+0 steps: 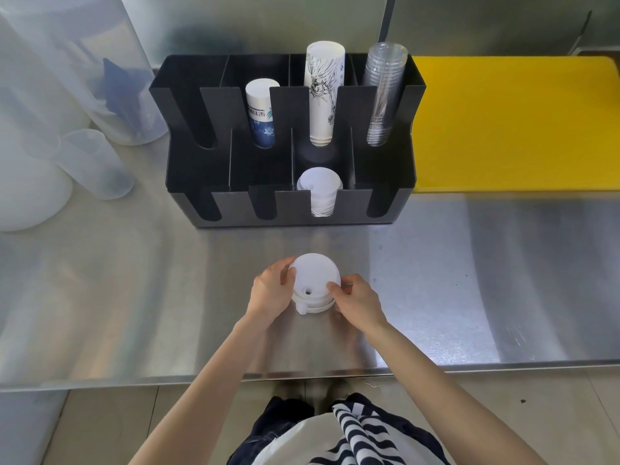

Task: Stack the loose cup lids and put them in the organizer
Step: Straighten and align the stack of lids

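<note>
Both hands squaring up the lid stack

Two things matter for this step, as I judge it: the rims should nest flush, and the sip holes should line up so the pile sits straight and slides into a slot without catching. I would press lightly from both sides, not from above, so nothing tilts.

My left hand (272,290) curls half closed around the left edge of the stack of lids (315,286), thumb and fingertips touching the rim. My right hand (358,298) does the same on the right edge, pinching the rim between thumb and forefinger. Neither hand is clenched; both grasp the same pile loosely.

The stack rests on the steel counter (469,270), near its front edge and well short of the black organizer (385,169). More white lids (320,193) already sit in one front compartment of it, third from the left, which looks like the right place for these. Paper cups and clear cups fill the back slots.
</note>
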